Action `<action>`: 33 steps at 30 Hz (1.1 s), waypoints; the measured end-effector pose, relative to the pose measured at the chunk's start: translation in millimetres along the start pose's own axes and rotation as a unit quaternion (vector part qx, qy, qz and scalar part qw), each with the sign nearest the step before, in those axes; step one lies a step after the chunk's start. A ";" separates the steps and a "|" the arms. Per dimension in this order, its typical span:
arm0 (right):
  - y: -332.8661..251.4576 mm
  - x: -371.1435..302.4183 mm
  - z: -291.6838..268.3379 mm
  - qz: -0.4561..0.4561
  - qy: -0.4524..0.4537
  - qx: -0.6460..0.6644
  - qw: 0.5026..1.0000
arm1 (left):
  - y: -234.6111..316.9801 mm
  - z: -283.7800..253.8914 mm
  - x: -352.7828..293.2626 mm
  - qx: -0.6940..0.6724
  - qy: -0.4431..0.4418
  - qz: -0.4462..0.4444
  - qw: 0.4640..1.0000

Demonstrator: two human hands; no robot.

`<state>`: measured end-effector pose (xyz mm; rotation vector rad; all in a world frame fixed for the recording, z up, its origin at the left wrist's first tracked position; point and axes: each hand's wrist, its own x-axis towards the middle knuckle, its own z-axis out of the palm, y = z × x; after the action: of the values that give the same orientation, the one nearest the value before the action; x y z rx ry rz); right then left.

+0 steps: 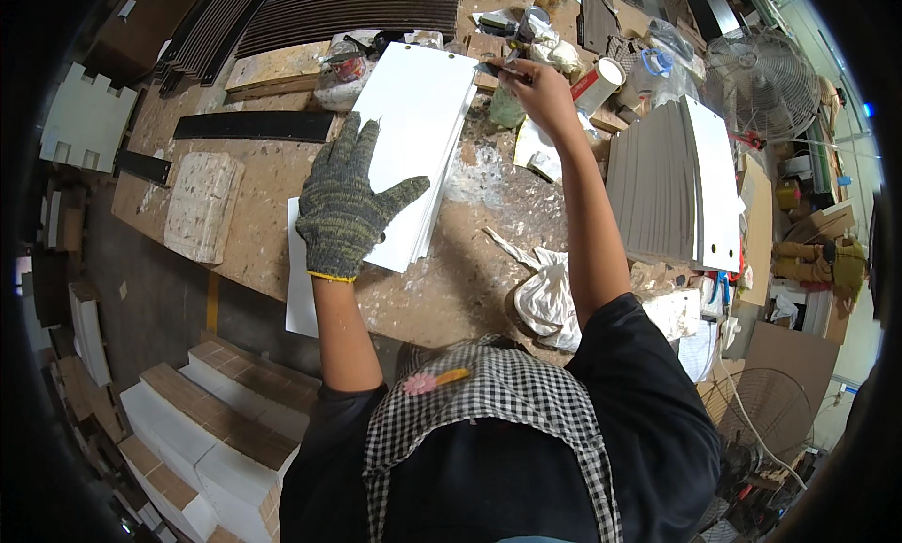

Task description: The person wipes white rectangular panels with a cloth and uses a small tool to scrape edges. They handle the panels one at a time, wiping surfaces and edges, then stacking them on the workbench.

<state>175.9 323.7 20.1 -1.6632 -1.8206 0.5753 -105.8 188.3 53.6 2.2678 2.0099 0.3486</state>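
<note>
A white rectangular panel [411,101] with small dark holes along its far end lies on top of similar panels on the workbench [474,289]. My left hand [343,200], in a dark green knitted glove with a yellow cuff, rests on the panel's near left part, palm down and fingers spread. My bare right hand [540,90] is at the panel's far right corner. Its fingers are closed on a small dark, blade-like tool [489,69], whose exact kind is too small to make out. Another white panel [301,289] sticks out beneath my left wrist.
At the right stands a row of upright panels [658,181], near a large fan [761,83]. A white cloth [550,299] lies at the bench's near edge. Left are a pale block [204,205] and a black strip [254,126]. A tin can [601,78] sits beyond my right wrist.
</note>
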 end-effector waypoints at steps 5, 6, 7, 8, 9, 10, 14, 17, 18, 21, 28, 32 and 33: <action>4.4 -2.6 3.8 0.005 0.003 0.008 1.000 | 0.6 -1.4 0.2 0.002 -0.011 -0.008 1.000; 1.0 -4.6 1.7 0.002 -0.003 0.009 1.000 | 0.7 -1.1 -0.4 0.007 -0.009 -0.008 1.000; -4.2 -5.9 -2.7 -0.001 -0.009 0.010 1.000 | 1.1 -0.6 -0.7 0.012 -0.007 -0.008 1.000; -7.7 -6.4 -5.2 -0.003 -0.014 0.012 1.000 | 1.2 -0.3 -1.2 0.017 -0.006 -0.008 1.000; -9.1 -5.8 -5.9 0.018 -0.021 0.005 1.000 | 1.9 -0.9 -0.9 0.016 -0.010 -0.011 1.000; -10.8 -4.2 -5.2 0.040 -0.028 -0.001 0.999 | 2.6 -2.3 -0.6 0.014 -0.014 -0.014 1.000; 0.5 -7.1 -0.9 0.008 -0.017 0.013 1.000 | 4.4 -5.6 1.9 0.005 -0.027 -0.016 0.999; -2.5 -6.4 -0.2 -0.002 -0.001 0.056 0.998 | 4.9 -5.3 0.4 0.014 -0.022 -0.019 0.999; -6.3 -7.4 -2.4 0.005 -0.008 0.052 0.999 | 3.7 -3.9 -0.1 0.015 -0.018 -0.017 1.000; -12.5 -11.3 -6.2 0.016 -0.031 0.037 0.999 | 1.6 -2.1 -0.5 0.016 -0.019 -0.017 1.000; -15.2 -16.5 -7.7 0.021 -0.029 0.046 0.998 | 1.7 -2.4 0.0 0.003 -0.014 -0.013 1.000; -6.0 -15.6 -6.3 0.019 -0.090 0.018 0.996 | 1.8 -2.6 -0.2 0.002 -0.012 -0.017 1.000; -5.2 -15.7 -4.4 0.016 -0.069 0.032 0.997 | 3.0 -2.9 -0.1 0.002 -0.014 -0.019 1.000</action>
<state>175.7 307.2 24.6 -1.6495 -1.8541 0.7716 -103.5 187.6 57.0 2.2220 2.0387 0.3075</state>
